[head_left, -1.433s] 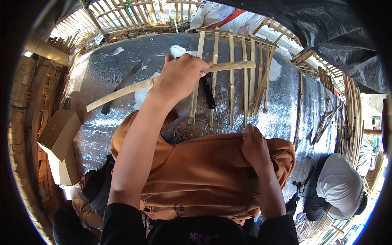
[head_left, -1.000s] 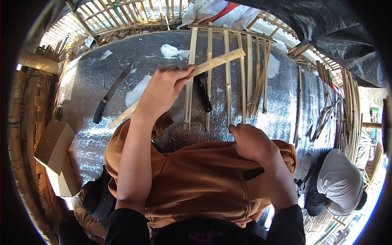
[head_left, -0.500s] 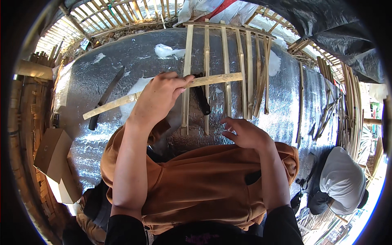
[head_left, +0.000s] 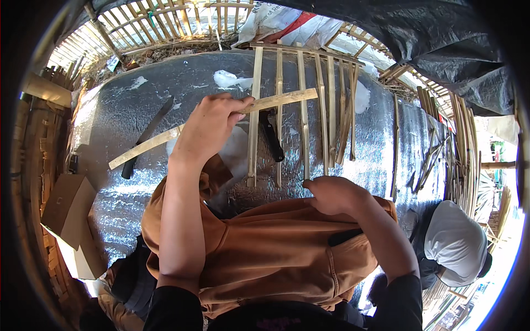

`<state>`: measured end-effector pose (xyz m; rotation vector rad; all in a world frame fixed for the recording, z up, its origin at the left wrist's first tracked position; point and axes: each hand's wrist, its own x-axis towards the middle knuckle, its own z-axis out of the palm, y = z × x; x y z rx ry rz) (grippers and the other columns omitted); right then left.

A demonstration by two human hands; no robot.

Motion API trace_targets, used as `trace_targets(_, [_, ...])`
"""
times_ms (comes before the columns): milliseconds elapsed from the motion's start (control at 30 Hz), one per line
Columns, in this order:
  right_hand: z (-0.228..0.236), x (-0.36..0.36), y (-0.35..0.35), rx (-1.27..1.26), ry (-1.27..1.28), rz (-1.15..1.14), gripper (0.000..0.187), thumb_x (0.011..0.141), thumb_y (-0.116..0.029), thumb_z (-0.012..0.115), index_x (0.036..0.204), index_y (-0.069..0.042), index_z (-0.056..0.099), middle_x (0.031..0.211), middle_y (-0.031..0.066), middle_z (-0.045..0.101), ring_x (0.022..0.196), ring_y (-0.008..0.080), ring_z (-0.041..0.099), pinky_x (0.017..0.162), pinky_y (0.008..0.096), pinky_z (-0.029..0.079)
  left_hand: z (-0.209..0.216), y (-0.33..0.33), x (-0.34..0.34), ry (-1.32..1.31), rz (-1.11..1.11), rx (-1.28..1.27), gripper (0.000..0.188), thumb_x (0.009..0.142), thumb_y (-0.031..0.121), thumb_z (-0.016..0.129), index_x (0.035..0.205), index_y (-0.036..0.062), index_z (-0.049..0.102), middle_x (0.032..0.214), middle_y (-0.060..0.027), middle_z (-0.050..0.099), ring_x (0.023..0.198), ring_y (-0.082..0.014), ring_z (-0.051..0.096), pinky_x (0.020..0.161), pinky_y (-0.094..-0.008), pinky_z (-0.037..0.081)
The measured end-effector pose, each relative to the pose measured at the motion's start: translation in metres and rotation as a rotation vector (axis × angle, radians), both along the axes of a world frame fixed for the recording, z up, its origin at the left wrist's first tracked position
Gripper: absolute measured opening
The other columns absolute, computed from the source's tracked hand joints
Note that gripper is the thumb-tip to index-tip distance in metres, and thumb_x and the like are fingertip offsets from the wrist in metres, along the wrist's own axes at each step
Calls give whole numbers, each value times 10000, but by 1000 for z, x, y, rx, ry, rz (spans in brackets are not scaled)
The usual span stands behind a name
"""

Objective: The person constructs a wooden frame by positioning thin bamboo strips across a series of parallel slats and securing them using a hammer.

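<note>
I saw my left hand (head_left: pixel 207 124) pinch a bamboo strip (head_left: pixel 284 100) over the silver mat (head_left: pixel 193 71) | right hand (head_left: pixel 339 194) near sticks (head_left: pixel 304 127), couldn't tell its grip | white sack (head_left: pixel 276 25) had cut-off letters; black shirt (head_left: pixel 237 320) letters looked too dark

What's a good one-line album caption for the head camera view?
A bare left hand holds a long tan bamboo strip above slender bamboo slats laid in a row on shiny silver foil sheeting.

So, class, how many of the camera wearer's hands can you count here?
2: the left hand grips a bamboo strip; the right hand is by the near end of a slat. Both show clearly.
</note>
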<state>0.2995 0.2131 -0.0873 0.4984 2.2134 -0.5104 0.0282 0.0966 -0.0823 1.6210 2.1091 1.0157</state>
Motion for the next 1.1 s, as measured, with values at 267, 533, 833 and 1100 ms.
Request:
trace_targets(267, [-80,-56,94,286,207,-315,431,981,-336,568,1247,2,572,1096,252,675,1073,387,658,926,470,529,-1,-8,-12,-2,58,42,349,866,14,666,1211,65,686,899,-194,627,769,-400,577,732,-455,439])
trace_targets(533, [-144,-52,78,354,326,-543,635,885,-297,694,1337,42,406,1172,293,636,1099,442,638,910,503,542,6,-17,-27,-33,123,25,347,871,15,668,1215,64,684,927,-199,645,787,-385,604,763,-423,466])
trace_targets(833, [-157,-51,85,215,420,-497,625,877,-204,670,1333,95,365,1062,347,635,1010,502,640,879,530,543,4,-15,-27,-7,153,-47,352,884,13,667,1232,65,678,944,-184,660,768,-347,630,756,-413,479])
trace_targets(1100, [-157,-53,83,223,480,-472,648,860,-191,661,1355,93,352,1057,343,637,994,496,644,877,526,541,-1,-12,-27,-9,133,-54,361,893,10,666,1248,78,673,955,-178,667,783,-302,665,758,-391,496])
